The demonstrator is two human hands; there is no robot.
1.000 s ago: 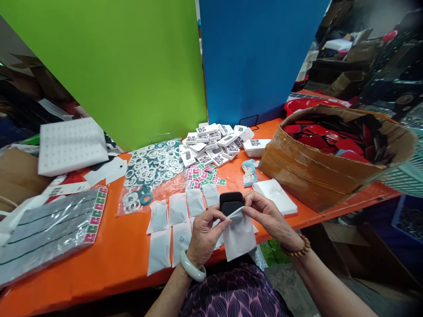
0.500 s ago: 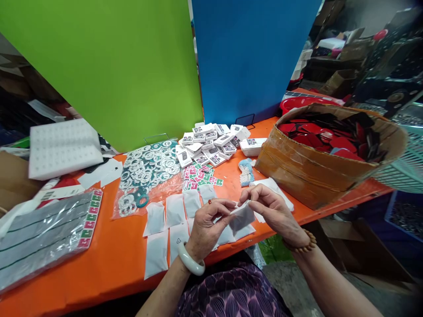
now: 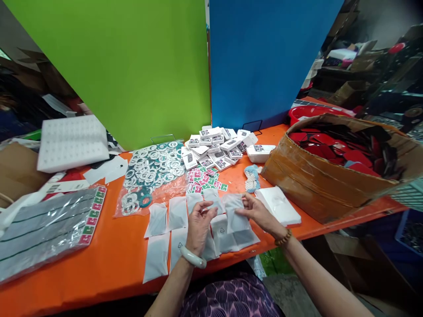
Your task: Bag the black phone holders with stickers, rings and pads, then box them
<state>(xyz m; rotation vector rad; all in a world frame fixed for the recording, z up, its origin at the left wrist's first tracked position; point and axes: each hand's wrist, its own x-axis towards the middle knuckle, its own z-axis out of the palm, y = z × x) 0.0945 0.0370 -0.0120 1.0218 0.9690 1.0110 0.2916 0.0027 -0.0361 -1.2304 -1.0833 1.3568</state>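
My right hand [image 3: 256, 212] lies on a filled frosted white pouch [image 3: 235, 211] on the orange table [image 3: 115, 255], thumb and fingers pinching its right edge. My left hand [image 3: 199, 223], with a pale bangle on the wrist, hovers just left of that pouch, fingers curled and slightly apart, nothing visible in them. Several other filled white pouches [image 3: 158, 218] lie in rows around both hands. The dark item inside the held pouch shows only as a grey shade.
A big cardboard box [image 3: 317, 185] of red and black pieces stands at right. A stack of empty white pouches [image 3: 279, 204], small white boxes [image 3: 214, 147], pink-green stickers [image 3: 205, 178], a bag of rings [image 3: 152, 169] and a grey bagged bundle [image 3: 46, 229] lie around. Green and blue boards stand behind.
The black item went fully into the pouch. Both hands then lowered the pouch from mid-air onto the table among the other pouches; my left hand let go of it.
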